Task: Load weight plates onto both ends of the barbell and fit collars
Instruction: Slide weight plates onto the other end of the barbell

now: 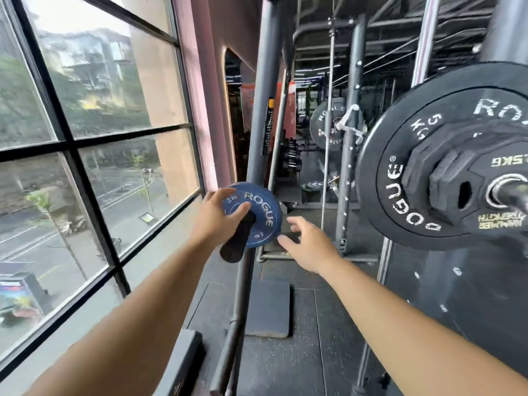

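The small blue round weight plate [261, 208] sits on a black storage peg [235, 244] by the window [85, 138]. The left hand [218, 217] grips its rim; the right hand [310, 248] is open just beside. It is probably light and stiff, so the rim is the place to hold.

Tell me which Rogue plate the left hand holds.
The small blue plate, gripped by the left hand on its peg; the big black plate sits on the barbell.
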